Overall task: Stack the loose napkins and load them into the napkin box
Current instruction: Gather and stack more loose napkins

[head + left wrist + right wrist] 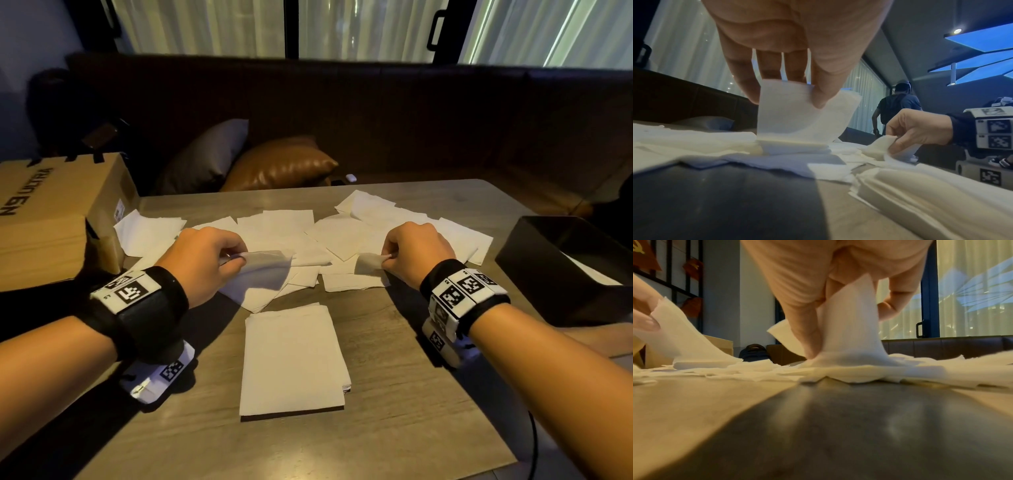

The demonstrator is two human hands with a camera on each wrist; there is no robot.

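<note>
Several loose white napkins lie scattered across the far half of the table. A neat stack of napkins sits in front of them, near me. My left hand pinches one napkin by its edge and lifts it off the pile. My right hand pinches another napkin the same way, its lower part still on the heap. The black napkin box stands at the right table edge, open at the top, with something white showing low inside it.
A cardboard box stands at the left on the wooden table. A dark sofa with cushions runs behind the table. A person stands far off in the room, seen in the left wrist view.
</note>
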